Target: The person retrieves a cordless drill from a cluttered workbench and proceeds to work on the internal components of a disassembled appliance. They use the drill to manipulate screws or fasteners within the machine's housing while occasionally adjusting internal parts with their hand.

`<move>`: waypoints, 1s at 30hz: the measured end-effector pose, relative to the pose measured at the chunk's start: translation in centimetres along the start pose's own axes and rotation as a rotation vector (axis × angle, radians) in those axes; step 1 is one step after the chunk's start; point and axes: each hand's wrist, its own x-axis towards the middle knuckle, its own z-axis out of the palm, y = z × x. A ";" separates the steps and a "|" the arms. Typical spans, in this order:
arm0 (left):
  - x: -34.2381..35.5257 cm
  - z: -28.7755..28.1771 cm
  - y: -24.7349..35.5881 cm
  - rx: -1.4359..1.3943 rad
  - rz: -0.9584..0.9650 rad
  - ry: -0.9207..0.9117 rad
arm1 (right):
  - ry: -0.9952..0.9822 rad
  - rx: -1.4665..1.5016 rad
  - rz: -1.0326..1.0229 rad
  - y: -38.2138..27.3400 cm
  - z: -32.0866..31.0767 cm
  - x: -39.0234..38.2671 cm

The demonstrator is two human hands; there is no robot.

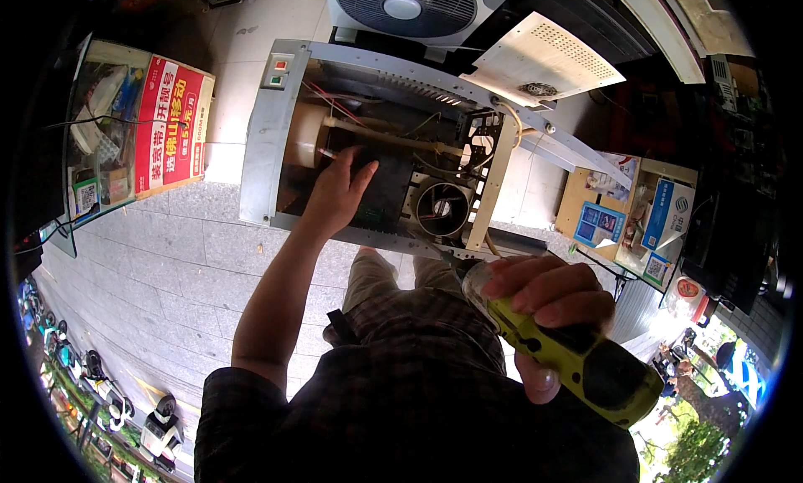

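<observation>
In front of me is an opened grey metal machine case [259,161], with a red and a green switch [278,71] on its left end. Inside are a pale round plastic container [306,134], a light tube [385,136], thin wires and a round metal cylinder [442,207]. My left hand [339,190] reaches over the near side into the case, thumb and forefinger apart beside the tube. Its other fingertips are partly hidden. My right hand [548,295] grips a yellow-green and black cordless screwdriver [577,357], whose bit points toward the near right rim of the case.
Behind the case stands a grey box fan [406,10]. A pale perforated panel [544,61] leans at the back right. Glass display cabinets flank the case, one at left [104,140] with a red sign, another at right [657,219]. Scooters [163,429] stand at lower left.
</observation>
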 end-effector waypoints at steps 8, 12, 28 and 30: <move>0.0 0.0 -0.1 -0.003 0.008 -0.005 | 0.016 0.023 -0.022 0.4 0.3 0.4; 0.0 0.1 -0.1 -0.035 0.045 0.020 | -0.173 0.107 -0.052 0.4 0.1 0.9; 0.0 0.4 -0.9 -0.027 0.078 0.045 | -0.076 -0.171 0.019 -1.0 3.5 0.7; 0.0 0.3 -0.9 -0.032 0.081 0.046 | -0.107 -0.170 0.005 -0.9 3.2 0.9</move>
